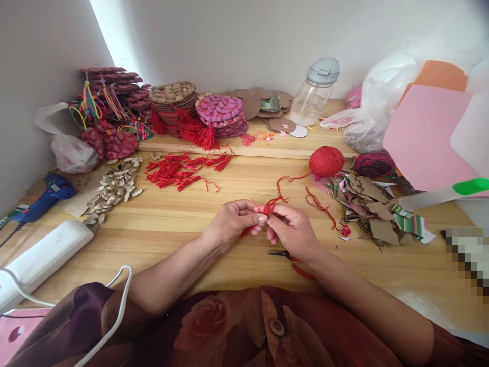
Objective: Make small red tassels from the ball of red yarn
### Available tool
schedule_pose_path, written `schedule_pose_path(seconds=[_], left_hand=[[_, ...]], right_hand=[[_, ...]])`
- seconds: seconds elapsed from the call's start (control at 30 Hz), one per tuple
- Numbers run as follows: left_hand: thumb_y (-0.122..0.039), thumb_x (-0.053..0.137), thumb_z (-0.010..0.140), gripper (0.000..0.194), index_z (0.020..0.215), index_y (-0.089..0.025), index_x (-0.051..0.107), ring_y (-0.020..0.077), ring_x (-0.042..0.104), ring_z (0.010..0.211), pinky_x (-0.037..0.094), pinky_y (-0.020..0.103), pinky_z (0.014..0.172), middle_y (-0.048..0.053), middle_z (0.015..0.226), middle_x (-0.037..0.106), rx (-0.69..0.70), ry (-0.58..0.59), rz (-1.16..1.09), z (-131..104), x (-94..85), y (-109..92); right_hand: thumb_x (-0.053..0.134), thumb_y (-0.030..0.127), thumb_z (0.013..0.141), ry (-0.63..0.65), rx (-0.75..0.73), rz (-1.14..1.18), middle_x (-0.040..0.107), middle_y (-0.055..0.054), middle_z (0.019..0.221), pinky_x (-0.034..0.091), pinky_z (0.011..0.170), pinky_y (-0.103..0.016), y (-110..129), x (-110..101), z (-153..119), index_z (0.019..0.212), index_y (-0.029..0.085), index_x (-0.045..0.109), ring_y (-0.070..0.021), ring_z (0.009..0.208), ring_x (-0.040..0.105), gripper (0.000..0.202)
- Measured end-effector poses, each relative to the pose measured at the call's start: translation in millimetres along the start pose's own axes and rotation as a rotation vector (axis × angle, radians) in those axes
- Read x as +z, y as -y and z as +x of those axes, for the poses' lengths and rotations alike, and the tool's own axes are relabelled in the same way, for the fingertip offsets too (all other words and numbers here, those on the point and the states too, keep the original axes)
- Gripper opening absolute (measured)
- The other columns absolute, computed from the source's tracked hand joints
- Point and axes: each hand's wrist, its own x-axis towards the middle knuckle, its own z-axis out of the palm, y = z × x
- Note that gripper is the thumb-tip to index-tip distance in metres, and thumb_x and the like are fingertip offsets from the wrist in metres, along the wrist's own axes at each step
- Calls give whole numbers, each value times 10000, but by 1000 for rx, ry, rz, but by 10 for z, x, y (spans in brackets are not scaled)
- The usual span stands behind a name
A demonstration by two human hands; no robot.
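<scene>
Between my two hands is a small bundle of red yarn [270, 206], loops sticking up above the fingertips. My left hand [235, 220] pinches it with thumb and forefinger, and some red strands hang below the palm. My right hand [292, 227] grips the same bundle from the other side, thumb tip close to the left thumb. A strand runs from the bundle back to a red yarn ball [326, 161]. Under my right hand lie red-handled scissors [281, 253], partly covered by the wrist. Several finished red tassels [171, 171] lie in a heap further back.
Peanut shells [118, 183], a blue glue gun [53, 193] and a white power strip [49, 257] are on the left. Stacked decorated discs [221, 113] and a water bottle [313, 97] stand along the back. Cardboard scraps [376, 206] pile up at right, near a plastic bag [378, 102].
</scene>
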Motion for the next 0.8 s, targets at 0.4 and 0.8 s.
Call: schedule_pose_path(seconds=[0.4,0.8], left_hand=[[-291,858,614,344,715,-103,588,86,590,525,466,201,515,33,643,676,42,-117,-33,30,-5,14],[-315,786,659,263,712,-140,598,94,558,549,430,212,536,4,643,652,210,-169,360,15,-6,18]], right_hand=[[671,294,755,9,212,359,617,15,738,484,471,-225,50,-4,18,1068,182,562,-103,547,579,350],[626,277,855,-150,-307,-463,584,-41,1003,486,554,-252,68,32,-93,1085,215,614,-85,606,558,239]])
